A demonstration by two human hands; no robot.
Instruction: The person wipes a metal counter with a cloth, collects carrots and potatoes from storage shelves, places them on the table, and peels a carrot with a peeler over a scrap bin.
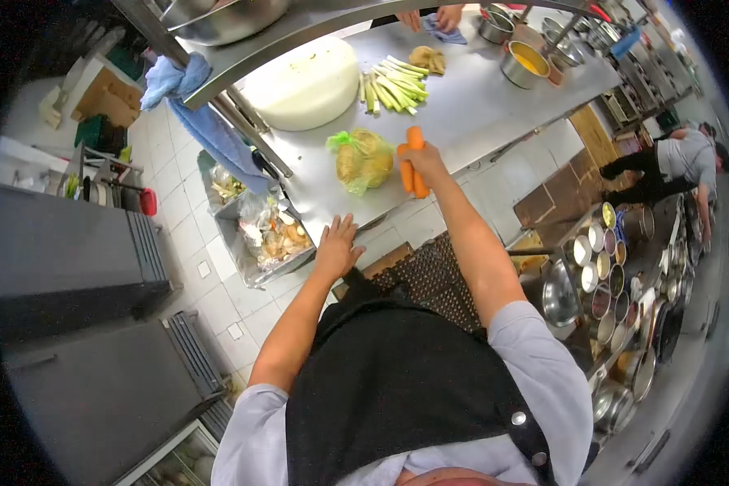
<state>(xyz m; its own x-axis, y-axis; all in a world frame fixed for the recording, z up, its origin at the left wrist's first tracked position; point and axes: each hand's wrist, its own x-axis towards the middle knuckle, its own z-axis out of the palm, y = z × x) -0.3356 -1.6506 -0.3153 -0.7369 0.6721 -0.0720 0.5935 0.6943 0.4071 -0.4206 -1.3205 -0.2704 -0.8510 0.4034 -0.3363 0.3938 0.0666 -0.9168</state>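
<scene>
My right hand (425,162) is closed around orange carrots (415,138) at the front edge of the steel table (470,105). Parts of the carrots are hidden under my fingers. My left hand (337,245) rests at the table's near left edge, fingers spread, holding nothing. Between and beyond my hands lies a knotted yellow-green plastic bag (363,164), its contents yellowish and unclear. Farther back are cut pale-green stalks (394,85) and a tan, knobbly lump (427,59). A thick round white chopping block (304,85) stands at the left.
Below the table's left end is a lined bin (277,257) of food scraps. A blue towel (219,134) hangs from the shelf post. Across the table, another person's hands (429,18) are near a blue cloth. A pot (525,65) stands back right; a co-worker (680,166) bends farther right.
</scene>
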